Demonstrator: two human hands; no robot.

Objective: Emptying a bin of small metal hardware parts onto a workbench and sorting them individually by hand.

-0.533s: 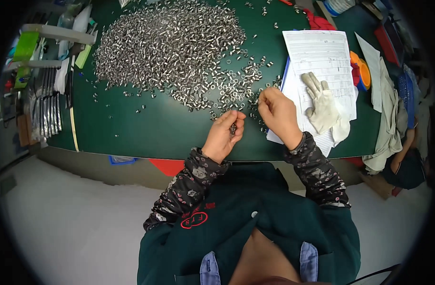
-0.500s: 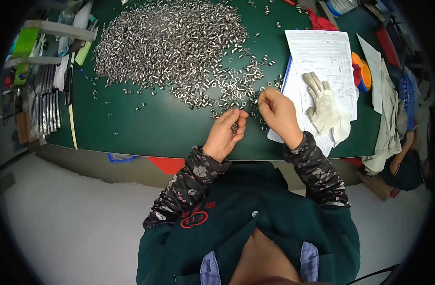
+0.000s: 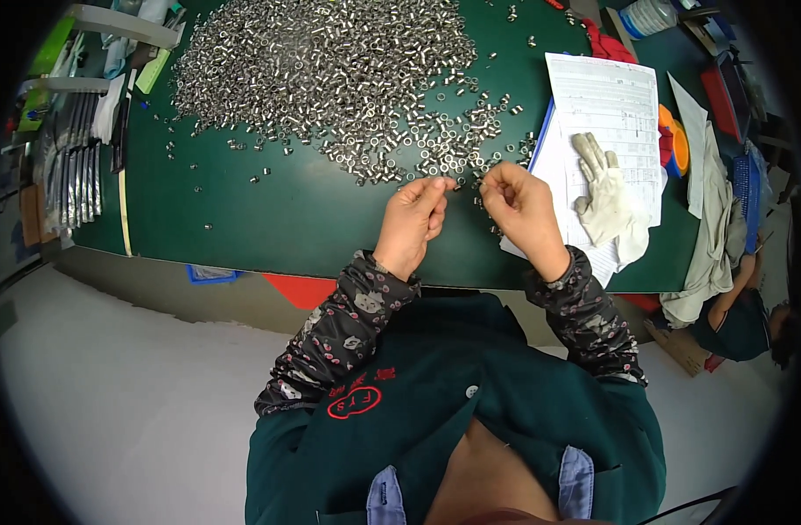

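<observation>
A broad heap of small shiny metal rings (image 3: 321,74) lies on the green table (image 3: 269,227). At the heap's near edge my left hand (image 3: 412,220) is closed, thumb tip pressed to the forefinger and the other fingers curled in. Rings showed in its palm a moment ago; its fingers hide them now. To its right my right hand (image 3: 527,210) is closed in a pinch, beside the loose rings at the heap's right end. Whatever lies between those fingertips is too small to make out. A short gap separates the two hands.
Right of my hands, a white work glove (image 3: 606,206) rests on printed sheets (image 3: 623,96). Orange tape rolls (image 3: 678,149) and a red cloth (image 3: 606,42) lie beyond. Packaged dark strips (image 3: 83,184) stand at the left edge. Another person (image 3: 733,324) is at the far right.
My left hand has turned and shifted slightly away from me, so the rings in its palm no longer show. The right hand stays pinched in nearly the same place. The whole view has shifted slightly.
</observation>
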